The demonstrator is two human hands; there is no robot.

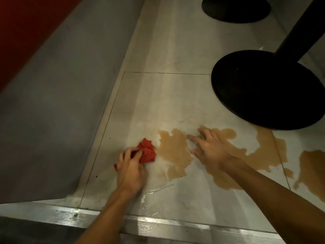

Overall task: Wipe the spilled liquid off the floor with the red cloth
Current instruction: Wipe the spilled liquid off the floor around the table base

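Red cloth (pixel 146 152) is bunched up on the pale floor tiles (pixel 158 95), at the left edge of the brown spill (pixel 173 150). My left hand (pixel 129 170) is closed around the near part of the cloth and presses it on the floor, with the fingers curled into the folds. The far part of the cloth sticks out past my fingers and touches the border of the liquid.

My right hand (pixel 209 148) is open, with the fingers spread, and lies flat over the spill, palm down. It holds nothing. I cannot tell if the palm touches the wet floor or is just above it.

The brown liquid spreads from beside the cloth far to the right, under my right forearm, in several joined patches. Near my left wrist the floor has a thin clear wet streak (pixel 158 188). A round black table base (pixel 267 88) stands behind the spill, at the right. A metal strip (pixel 158 224) runs along the near edge of the floor.
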